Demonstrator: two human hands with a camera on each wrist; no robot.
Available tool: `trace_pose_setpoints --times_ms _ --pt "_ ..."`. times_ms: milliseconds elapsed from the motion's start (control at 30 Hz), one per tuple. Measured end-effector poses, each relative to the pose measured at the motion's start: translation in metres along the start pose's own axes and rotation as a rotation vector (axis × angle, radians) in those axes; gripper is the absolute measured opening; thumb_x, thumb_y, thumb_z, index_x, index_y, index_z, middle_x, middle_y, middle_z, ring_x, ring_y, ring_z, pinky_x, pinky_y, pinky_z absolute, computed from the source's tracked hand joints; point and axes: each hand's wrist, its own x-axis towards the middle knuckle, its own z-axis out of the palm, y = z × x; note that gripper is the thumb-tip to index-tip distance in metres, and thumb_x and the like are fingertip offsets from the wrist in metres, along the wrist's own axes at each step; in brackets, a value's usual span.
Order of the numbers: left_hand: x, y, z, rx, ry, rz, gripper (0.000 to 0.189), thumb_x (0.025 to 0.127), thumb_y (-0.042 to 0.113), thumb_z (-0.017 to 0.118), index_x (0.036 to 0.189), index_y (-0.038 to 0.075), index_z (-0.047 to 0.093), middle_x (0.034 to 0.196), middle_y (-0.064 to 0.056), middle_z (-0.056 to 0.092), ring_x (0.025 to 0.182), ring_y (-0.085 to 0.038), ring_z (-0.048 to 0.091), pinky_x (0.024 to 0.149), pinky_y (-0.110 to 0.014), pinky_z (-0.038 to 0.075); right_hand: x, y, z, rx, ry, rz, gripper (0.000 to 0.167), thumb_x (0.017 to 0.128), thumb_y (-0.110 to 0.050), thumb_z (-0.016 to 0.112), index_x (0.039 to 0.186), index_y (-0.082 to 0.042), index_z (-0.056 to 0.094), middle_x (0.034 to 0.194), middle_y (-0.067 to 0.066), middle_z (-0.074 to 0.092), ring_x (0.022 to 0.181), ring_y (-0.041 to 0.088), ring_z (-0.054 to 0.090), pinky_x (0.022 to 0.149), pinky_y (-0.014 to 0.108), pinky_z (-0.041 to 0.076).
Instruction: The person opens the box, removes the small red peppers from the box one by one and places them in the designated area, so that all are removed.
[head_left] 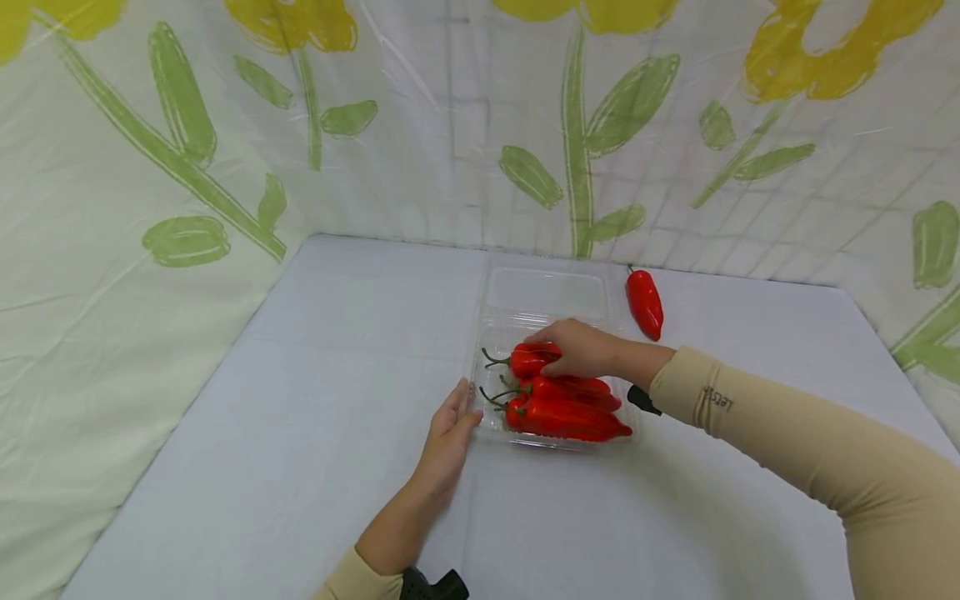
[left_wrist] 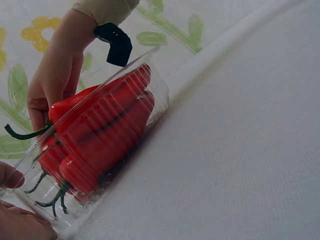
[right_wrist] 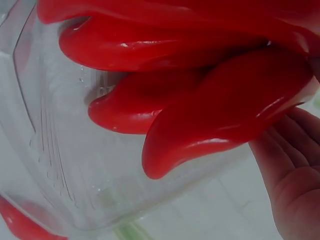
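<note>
Left hand (head_left: pixel 450 433) pinches box (head_left: pixel 553 445) at left edge; right hand (head_left: pixel 581 348) grips pepper (head_left: pixel 528 360) in box, beside other peppers (head_left: pixel 570 418). Loose pepper (head_left: pixel 645 306) on worktop (head_left: pixel 337 375), right of open lid (head_left: pixel 547 292).

Grips a red pepper (head_left: pixel 528 359) with the right hand (head_left: pixel 583 347), possibly against other peppers (head_left: pixel 568 419) in the clear container (head_left: pixel 546 443); holds its left side with the left hand (head_left: pixel 449 435).

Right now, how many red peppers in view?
5 visible: three red peppers in the clear container, one in the right hand, one beside the open lid. Some may be hidden.
</note>
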Motion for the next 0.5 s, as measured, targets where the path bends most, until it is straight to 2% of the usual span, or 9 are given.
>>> trace_pose_setpoints --times_ms 233,500 --pt "0.001 0.0 0.0 0.0 0.0 0.005 0.059 0.093 0.0 0.038 0.146 -0.007 0.013 0.154 -0.02 0.014 0.144 -0.031 0.009 0.117 -0.045 0.011 0.002 0.003 0.002 0.001 -0.013 -0.005 0.05 0.084 -0.01 0.066 0.131 -0.004 0.053 0.115 0.009 0.065 0.102 0.021 0.058 0.089 0.035 0.053" --pt "0.001 0.001 -0.001 0.013 0.005 -0.006 0.058 0.093 0.0 0.038 0.146 -0.007 0.013 0.155 -0.02 0.014 0.144 -0.031 0.009 0.117 -0.045 0.012 0.003 0.012 0.004 0.013 -0.015 0.006 0.052 0.083 -0.016 0.068 0.131 -0.003 0.053 0.113 0.01 0.066 0.097 0.02 0.059 0.083 0.031 0.055"
